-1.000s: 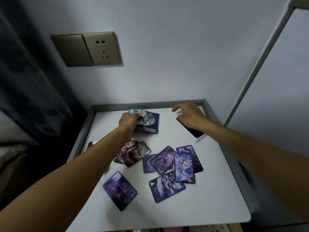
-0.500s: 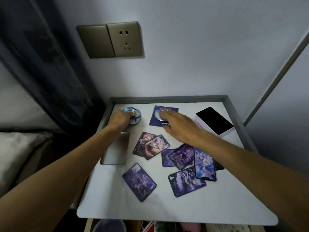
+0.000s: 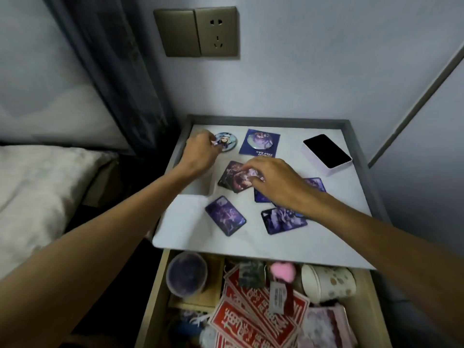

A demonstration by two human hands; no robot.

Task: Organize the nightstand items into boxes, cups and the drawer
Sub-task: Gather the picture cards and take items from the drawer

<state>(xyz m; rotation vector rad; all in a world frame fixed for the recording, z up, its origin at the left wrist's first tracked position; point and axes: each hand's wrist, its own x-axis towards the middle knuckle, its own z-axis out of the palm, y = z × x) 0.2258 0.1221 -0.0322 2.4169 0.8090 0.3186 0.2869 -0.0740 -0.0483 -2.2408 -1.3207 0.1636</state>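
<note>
The fingers (image 3: 210, 143) of your left hand (image 3: 198, 153) were pinched on the rim of the round blue-and-white pin badge (image 3: 227, 141), which lay at the far left of the white surface (image 3: 288, 242). The fingers (image 3: 252, 170) of your right hand (image 3: 273, 180) were bent over two overlapping purple picture cards (image 3: 233, 178) mid-surface; I could not tell whether they gripped or only touched. A clean lift probably called for sliding the top card off its neighbour first. The other purple cards (image 3: 225, 215) lay scattered nearby, and the crowded wooden drawer (image 3: 154, 297) stood open below.
</note>
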